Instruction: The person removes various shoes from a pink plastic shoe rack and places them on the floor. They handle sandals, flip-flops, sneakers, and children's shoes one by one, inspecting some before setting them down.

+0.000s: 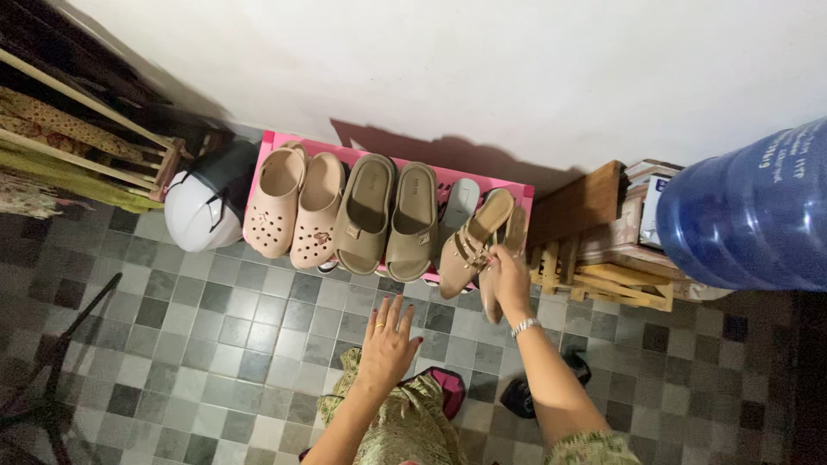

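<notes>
Right hand (508, 280) grips strappy beige sandals (469, 245) at pink rack (267, 146); left hand (388, 340) spread, empty, below.

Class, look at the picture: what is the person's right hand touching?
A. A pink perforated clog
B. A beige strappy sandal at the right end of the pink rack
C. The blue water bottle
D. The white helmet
B: the right hand closes on the beige strappy sandal at the right end of the pink rack, while the left hand hovers open over the tiled floor.

pink shoe rack (274, 138) packed with footwear, open tiled floor (215, 336) before it
</notes>
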